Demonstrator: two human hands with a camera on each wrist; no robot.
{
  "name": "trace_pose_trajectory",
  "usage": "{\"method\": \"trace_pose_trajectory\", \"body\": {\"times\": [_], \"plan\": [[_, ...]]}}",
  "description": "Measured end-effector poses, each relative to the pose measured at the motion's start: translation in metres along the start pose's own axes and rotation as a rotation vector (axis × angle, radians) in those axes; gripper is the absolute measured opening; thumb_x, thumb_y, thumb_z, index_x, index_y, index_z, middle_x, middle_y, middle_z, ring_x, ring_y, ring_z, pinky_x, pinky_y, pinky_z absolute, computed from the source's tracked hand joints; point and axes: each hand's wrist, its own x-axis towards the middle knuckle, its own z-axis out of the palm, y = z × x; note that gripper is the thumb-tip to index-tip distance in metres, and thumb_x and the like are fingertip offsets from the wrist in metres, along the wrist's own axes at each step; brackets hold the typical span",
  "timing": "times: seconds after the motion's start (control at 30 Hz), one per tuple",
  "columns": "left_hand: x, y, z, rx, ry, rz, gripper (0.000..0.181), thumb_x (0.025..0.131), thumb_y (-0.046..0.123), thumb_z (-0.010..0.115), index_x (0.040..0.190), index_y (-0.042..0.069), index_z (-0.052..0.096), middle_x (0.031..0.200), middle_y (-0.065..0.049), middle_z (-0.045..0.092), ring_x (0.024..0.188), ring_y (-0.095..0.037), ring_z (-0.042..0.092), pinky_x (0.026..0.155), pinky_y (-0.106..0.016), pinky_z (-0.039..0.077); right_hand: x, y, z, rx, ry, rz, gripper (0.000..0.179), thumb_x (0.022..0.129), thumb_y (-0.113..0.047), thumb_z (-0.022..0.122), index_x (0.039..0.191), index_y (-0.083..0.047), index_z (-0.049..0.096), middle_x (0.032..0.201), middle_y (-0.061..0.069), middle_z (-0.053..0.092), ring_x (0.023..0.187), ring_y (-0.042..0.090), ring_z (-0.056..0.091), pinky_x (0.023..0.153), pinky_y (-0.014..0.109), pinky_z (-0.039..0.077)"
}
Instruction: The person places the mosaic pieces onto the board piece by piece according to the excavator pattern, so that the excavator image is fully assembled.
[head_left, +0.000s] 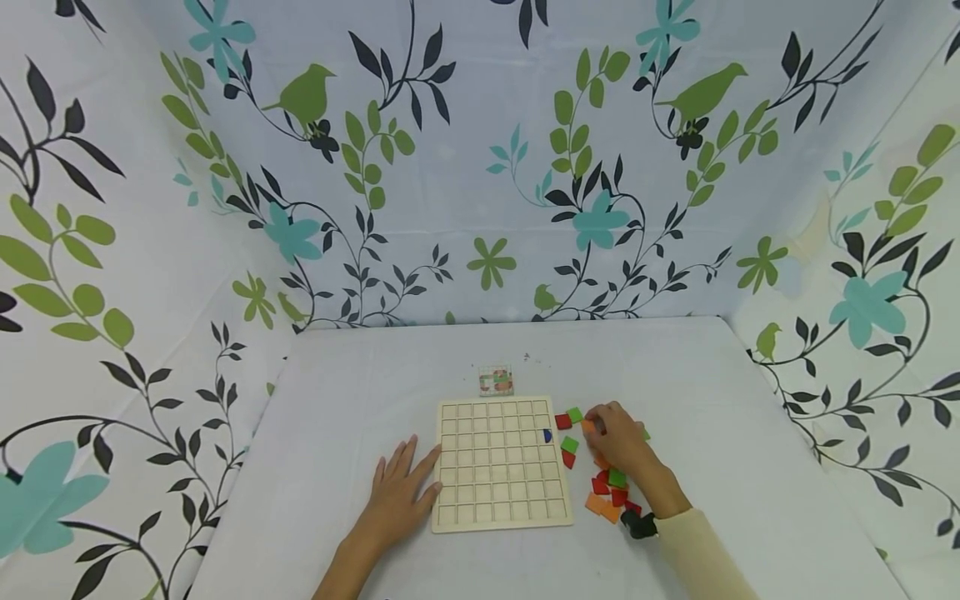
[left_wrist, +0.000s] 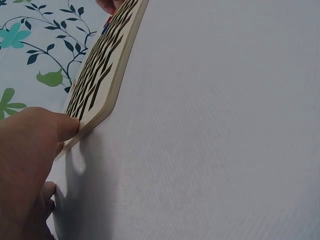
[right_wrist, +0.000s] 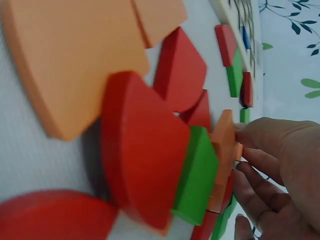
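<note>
A square wooden board [head_left: 501,527] with a grid of shallow cells lies flat on the white cloth. One dark blue piece [head_left: 547,436] sits in a cell near its right edge. My left hand [head_left: 397,502] rests with fingers spread at the board's left edge, its thumb [left_wrist: 65,126] on the rim. My right hand [head_left: 621,437] reaches over the loose coloured pieces right of the board. Its thumb and fingers pinch a small orange piece [right_wrist: 239,151], partly hidden by the fingers. Around it lie red pieces [right_wrist: 145,150], green pieces [right_wrist: 196,175] and orange pieces [right_wrist: 75,60], some overlapping.
Behind the board lies a small printed card [head_left: 496,381]. Red and green pieces [head_left: 570,445] lie close along the board's right edge. A black object [head_left: 637,524] is beside the right cuff. Patterned cloth [head_left: 487,167] hangs at the back and sides.
</note>
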Motion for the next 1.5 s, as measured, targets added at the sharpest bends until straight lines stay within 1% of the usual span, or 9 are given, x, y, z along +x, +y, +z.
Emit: {"method": "trace_pose_trajectory", "body": {"times": [0.13, 0.3, 0.5, 0.6, 0.73, 1.0, 1.13, 1.33, 1.5], "plan": [[0.0, 0.001, 0.0, -0.004, -0.003, -0.001, 0.059, 0.104, 0.039, 0.063, 0.16, 0.024, 0.048, 0.172, -0.022, 0.027, 0.159, -0.048, 0.021, 0.123, -0.075, 0.012, 0.003, -0.001, 0.002, -0.01, 0.04, 0.003, 0.028, 0.097, -0.018, 0.076, 0.12, -0.003, 0.07, 0.107, 0.012, 0.062, 0.09, 0.023, 0.057, 0.081, 0.047, 0.043], [0.002, 0.0, 0.001, -0.007, -0.03, -0.027, 0.06, 0.105, 0.04, 0.062, 0.161, 0.026, 0.046, 0.174, -0.02, 0.023, 0.161, -0.046, 0.018, 0.125, -0.073, 0.009, 0.003, -0.004, 0.003, -0.039, 0.058, -0.004, 0.028, 0.099, -0.02, 0.076, 0.12, -0.003, 0.07, 0.112, 0.015, 0.064, 0.092, 0.026, 0.059, 0.084, 0.05, 0.046], [0.001, -0.001, 0.001, -0.009, -0.026, -0.022, 0.06, 0.105, 0.04, 0.062, 0.161, 0.025, 0.047, 0.173, -0.021, 0.024, 0.16, -0.047, 0.018, 0.124, -0.074, 0.009, -0.001, -0.008, 0.007, -0.096, 0.043, -0.032, 0.026, 0.1, -0.022, 0.075, 0.117, -0.003, 0.069, 0.103, 0.011, 0.063, 0.087, 0.024, 0.055, 0.08, 0.045, 0.042], [0.0, -0.001, 0.001, -0.009, -0.017, -0.017, 0.06, 0.105, 0.039, 0.063, 0.161, 0.025, 0.047, 0.173, -0.021, 0.025, 0.16, -0.047, 0.019, 0.124, -0.074, 0.01, -0.005, -0.01, 0.009, -0.146, 0.036, -0.07, 0.026, 0.101, -0.022, 0.074, 0.116, -0.003, 0.067, 0.101, 0.009, 0.061, 0.087, 0.024, 0.054, 0.078, 0.043, 0.042], [0.0, 0.0, 0.0, -0.018, -0.017, -0.02, 0.06, 0.105, 0.039, 0.063, 0.161, 0.025, 0.047, 0.173, -0.021, 0.025, 0.16, -0.047, 0.019, 0.124, -0.075, 0.01, -0.009, -0.012, 0.009, -0.176, 0.055, -0.12, 0.024, 0.101, -0.021, 0.074, 0.115, -0.003, 0.067, 0.103, 0.009, 0.063, 0.092, 0.024, 0.056, 0.081, 0.044, 0.045], [0.001, 0.001, 0.0, -0.025, -0.024, -0.035, 0.06, 0.105, 0.04, 0.063, 0.161, 0.026, 0.047, 0.174, -0.019, 0.024, 0.161, -0.045, 0.017, 0.124, -0.074, 0.008, -0.015, -0.016, 0.011, -0.178, 0.08, -0.174, 0.028, 0.102, -0.025, 0.073, 0.119, -0.003, 0.069, 0.112, 0.009, 0.065, 0.103, 0.025, 0.06, 0.087, 0.045, 0.049], [0.0, 0.001, 0.0, -0.021, -0.018, -0.029, 0.06, 0.105, 0.04, 0.063, 0.16, 0.026, 0.047, 0.173, -0.02, 0.025, 0.16, -0.046, 0.019, 0.124, -0.074, 0.009, -0.017, -0.023, 0.01, -0.166, 0.09, -0.205, 0.026, 0.102, -0.024, 0.073, 0.117, -0.002, 0.069, 0.111, 0.009, 0.066, 0.1, 0.026, 0.06, 0.087, 0.047, 0.05], [0.0, 0.001, 0.0, -0.026, -0.004, -0.021, 0.059, 0.104, 0.038, 0.064, 0.16, 0.025, 0.049, 0.172, -0.021, 0.028, 0.159, -0.047, 0.022, 0.123, -0.075, 0.011, -0.022, -0.039, 0.015, -0.168, 0.094, -0.293, 0.023, 0.1, -0.021, 0.076, 0.113, -0.004, 0.07, 0.104, 0.007, 0.064, 0.091, 0.023, 0.059, 0.082, 0.044, 0.05], [0.001, 0.0, 0.002, -0.019, -0.026, -0.038, 0.06, 0.105, 0.041, 0.062, 0.161, 0.027, 0.047, 0.174, -0.019, 0.024, 0.161, -0.045, 0.018, 0.125, -0.073, 0.009, -0.03, -0.047, 0.024, -0.149, 0.07, -0.337, 0.025, 0.099, -0.025, 0.077, 0.113, -0.006, 0.07, 0.107, 0.006, 0.065, 0.099, 0.026, 0.063, 0.087, 0.044, 0.048]]}}
